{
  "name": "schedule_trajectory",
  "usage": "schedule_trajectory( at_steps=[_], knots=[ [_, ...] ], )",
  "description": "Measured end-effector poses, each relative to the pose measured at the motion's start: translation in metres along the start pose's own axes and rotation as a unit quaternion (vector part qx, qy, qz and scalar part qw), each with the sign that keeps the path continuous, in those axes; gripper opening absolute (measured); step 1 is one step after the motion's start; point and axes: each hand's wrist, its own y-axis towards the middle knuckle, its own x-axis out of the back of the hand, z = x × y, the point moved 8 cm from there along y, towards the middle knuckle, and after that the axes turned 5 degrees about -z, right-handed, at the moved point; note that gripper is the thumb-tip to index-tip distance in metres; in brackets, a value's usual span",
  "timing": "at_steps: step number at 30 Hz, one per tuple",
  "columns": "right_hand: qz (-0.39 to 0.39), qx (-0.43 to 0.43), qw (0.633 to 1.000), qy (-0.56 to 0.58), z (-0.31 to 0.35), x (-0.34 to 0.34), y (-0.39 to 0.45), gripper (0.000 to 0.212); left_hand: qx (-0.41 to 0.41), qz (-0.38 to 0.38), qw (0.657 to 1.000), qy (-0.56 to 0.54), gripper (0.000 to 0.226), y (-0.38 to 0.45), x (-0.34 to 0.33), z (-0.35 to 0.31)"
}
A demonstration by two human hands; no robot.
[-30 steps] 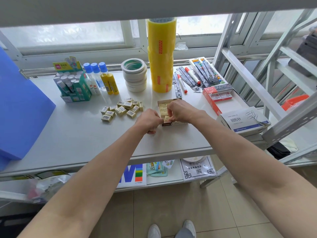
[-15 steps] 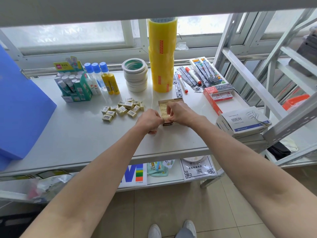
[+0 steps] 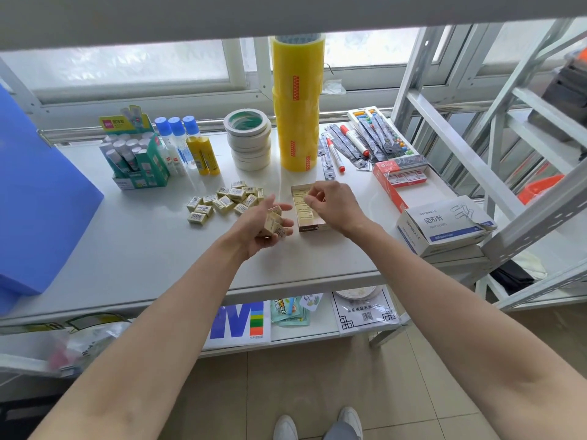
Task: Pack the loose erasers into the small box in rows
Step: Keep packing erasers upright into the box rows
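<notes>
Cream erasers (image 3: 273,224) are lying cupped in the left hand (image 3: 261,224). The right hand (image 3: 333,206) is hovering over the small box (image 3: 307,214), fingertips pinched together; contents indiscernible.

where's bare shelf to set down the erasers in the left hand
The widest bare stretch is the front of the white shelf, between the blue bin and the left hand, in front of the loose erasers. A smaller patch lies between the small box and the paper clip box. The back row by the tape rolls is crowded.
</notes>
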Motion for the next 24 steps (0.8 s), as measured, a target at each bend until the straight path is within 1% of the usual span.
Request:
schedule_trajectory(
  at_steps=[2,3,5,8,12,16,19,21,24],
  knots=[
    [0.021,-0.004,0.996,0.083,0.008,-0.004,-0.002,0.017,0.008,0.047,0.992,-0.113,0.047,-0.004,0.000,0.002],
    [0.041,0.000,0.992,0.118,0.013,-0.008,-0.004,0.017,0.008,0.064,0.987,-0.148,0.047,-0.006,0.000,0.002],
    [0.086,0.007,0.984,0.157,0.025,-0.016,-0.009,0.017,0.007,0.089,0.979,-0.181,0.047,-0.010,-0.001,0.001],
    [0.118,-0.001,0.977,0.178,0.036,-0.024,-0.013,0.020,0.005,0.114,0.980,-0.165,0.047,-0.015,-0.005,0.000],
    [0.115,-0.041,0.975,0.183,0.033,-0.029,-0.013,0.022,0.002,0.122,0.985,-0.126,0.048,-0.018,-0.007,0.001],
    [0.113,-0.067,0.967,0.218,0.024,-0.032,-0.016,0.019,0.003,0.134,0.989,-0.069,0.031,-0.025,-0.011,0.002],
    [0.096,-0.105,0.955,0.259,0.014,-0.032,-0.021,0.015,0.004,0.154,0.986,-0.063,0.029,-0.029,-0.017,0.003],
    [0.066,-0.140,0.941,0.301,0.005,-0.028,-0.024,0.022,0.009,0.141,0.987,-0.077,0.027,-0.027,-0.016,0.003],
    [0.045,-0.173,0.923,0.341,-0.007,-0.020,-0.027,0.022,0.012,0.106,0.991,-0.077,0.027,-0.026,-0.012,0.002]
  ],
)
